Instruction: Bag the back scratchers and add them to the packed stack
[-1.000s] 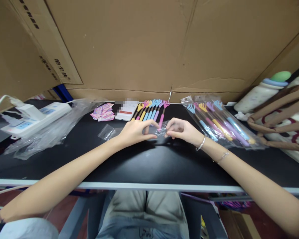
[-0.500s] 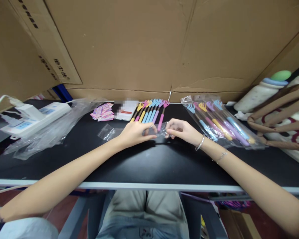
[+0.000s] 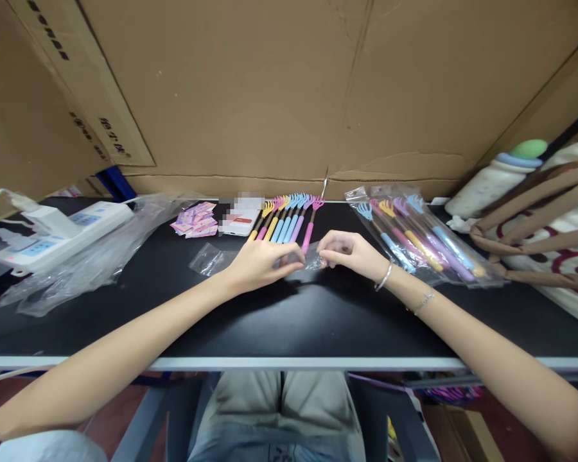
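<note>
A clear plastic bag point(image 3: 312, 259) stretches between my two hands, low over the black table. My left hand point(image 3: 270, 262) pinches it between thumb and fingers; its other end point(image 3: 207, 259) sticks out to the left of that hand. Thumb and curled fingers of my right hand point(image 3: 340, 250) close on the bag's right end. Just behind the hands lies a row of back scratchers point(image 3: 289, 221) with claw heads and pink, yellow, blue and purple handles. My left hand covers some of their lower ends. To the right, several more back scratchers point(image 3: 414, 237) lie in clear bags.
Pink printed cards point(image 3: 195, 220) and a white box-like item point(image 3: 241, 221) lie at the back left. Loose plastic film point(image 3: 101, 256) and a white power strip point(image 3: 62, 234) are further left. A bottle point(image 3: 496, 183) and a cloth bag point(image 3: 553, 244) stand at right. Cardboard point(image 3: 250, 90) walls the back.
The view has shifted slightly. Both hands keep hold of the clear bag in nearly the same place, and my left fingers have drawn closer together on it.
</note>
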The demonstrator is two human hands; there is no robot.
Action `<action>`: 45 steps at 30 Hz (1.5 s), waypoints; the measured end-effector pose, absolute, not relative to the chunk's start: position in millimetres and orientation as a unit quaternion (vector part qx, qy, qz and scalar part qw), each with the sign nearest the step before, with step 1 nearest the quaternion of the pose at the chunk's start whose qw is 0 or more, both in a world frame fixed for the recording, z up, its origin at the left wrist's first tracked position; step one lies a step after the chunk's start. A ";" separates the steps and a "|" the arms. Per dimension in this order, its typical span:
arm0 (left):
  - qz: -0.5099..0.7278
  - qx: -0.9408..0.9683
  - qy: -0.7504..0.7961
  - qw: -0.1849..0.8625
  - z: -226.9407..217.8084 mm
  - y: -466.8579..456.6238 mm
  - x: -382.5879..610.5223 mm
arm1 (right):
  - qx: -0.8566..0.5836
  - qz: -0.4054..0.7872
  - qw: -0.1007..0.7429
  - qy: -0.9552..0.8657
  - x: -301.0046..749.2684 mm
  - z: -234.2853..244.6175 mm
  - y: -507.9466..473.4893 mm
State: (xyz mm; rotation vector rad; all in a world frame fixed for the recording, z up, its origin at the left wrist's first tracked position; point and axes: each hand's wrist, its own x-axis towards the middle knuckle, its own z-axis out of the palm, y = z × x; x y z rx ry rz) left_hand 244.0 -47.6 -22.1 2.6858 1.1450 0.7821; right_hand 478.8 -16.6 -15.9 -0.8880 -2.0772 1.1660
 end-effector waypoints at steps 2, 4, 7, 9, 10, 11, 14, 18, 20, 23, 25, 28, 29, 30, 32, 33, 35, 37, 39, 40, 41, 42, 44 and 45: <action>0.249 0.888 0.381 0.068 -18.1 -49.6 242.9 | -0.333 0.439 0.304 -0.777 479.9 -13.7 -16.7; 0.241 0.887 0.385 0.082 -14.6 -50.9 241.8 | -0.334 0.441 0.320 -0.769 481.3 -11.6 -16.2; 0.243 0.880 0.390 0.121 -12.2 -51.2 241.5 | -0.350 0.449 0.357 -0.741 484.0 -9.4 -13.8; 0.253 0.872 0.385 0.168 -12.9 -50.5 242.3 | -0.368 0.456 0.394 -0.708 486.1 -9.3 -10.7; 0.259 0.866 0.379 0.197 -13.9 -50.1 242.8 | -0.376 0.458 0.413 -0.692 487.2 -9.8 -8.7; 0.264 0.860 0.374 0.225 -15.2 -49.6 243.5 | -0.383 0.459 0.428 -0.678 488.5 -10.5 -6.6; 0.275 0.841 0.360 0.297 -19.0 -48.5 245.4 | -0.397 0.459 0.455 -0.652 492.5 -13.4 -0.4; 0.272 0.825 0.355 0.347 -21.3 -47.5 247.1 | -0.402 0.460 0.463 -0.642 495.7 -15.5 3.8; 0.269 0.822 0.354 0.356 -21.9 -46.6 247.3 | -0.399 0.460 0.462 -0.645 496.2 -15.5 4.5; 0.268 0.807 0.345 0.397 -23.9 -44.9 247.1 | -0.400 0.454 0.462 -0.648 496.4 -14.8 5.2; 0.265 0.793 0.341 0.430 -25.3 -44.6 247.0 | -0.401 0.447 0.463 -0.651 496.7 -14.4 5.4; 0.263 0.779 0.339 0.457 -26.3 -45.8 247.6 | -0.398 0.442 0.474 -0.650 497.6 -13.3 4.8; 0.265 0.774 0.339 0.465 -26.4 -46.5 248.0 | -0.398 0.447 0.479 -0.642 498.0 -12.7 4.4; 0.270 0.767 0.340 0.473 -26.6 -47.1 248.5 | -0.397 0.458 0.485 -0.630 498.5 -12.0 4.0; 0.292 0.744 0.349 0.489 -27.3 -47.9 250.2 | -0.394 0.493 0.493 -0.599 499.3 -10.3 2.7; 0.311 0.727 0.357 0.497 -27.5 -48.2 251.2 | -0.389 0.513 0.492 -0.586 499.4 -9.5 1.9; 0.358 0.687 0.370 0.512 -27.1 -48.5 253.3 | -0.376 0.547 0.476 -0.576 498.3 -8.5 -0.6; 0.405 0.646 0.371 0.529 -25.3 -49.0 255.2 | -0.365 0.570 0.446 -0.585 495.1 -8.9 -4.5; 0.446 0.607 0.362 0.549 -23.1 -49.3 256.3 | -0.353 0.587 0.415 -0.599 490.2 -11.1 -9.5; 0.466 0.587 0.356 0.558 -22.3 -49.3 256.4 | -0.346 0.595 0.401 -0.605 487.4 -12.8 -12.2; 0.486 0.566 0.352 0.565 -22.0 -49.0 256.3 | -0.337 0.604 0.385 -0.610 484.6 -14.8 -14.9; 0.507 0.545 0.348 0.569 -22.2 -48.5 255.9 | -0.328 0.614 0.366 -0.617 482.0 -16.9 -17.4; 0.553 0.510 0.340 0.565 -23.9 -46.8 254.6 | -0.306 0.635 0.320 -0.634 477.5 -21.1 -21.7; 0.575 0.496 0.335 0.558 -24.9 -45.9 253.8 | -0.294 0.643 0.294 -0.644 475.6 -23.0 -23.5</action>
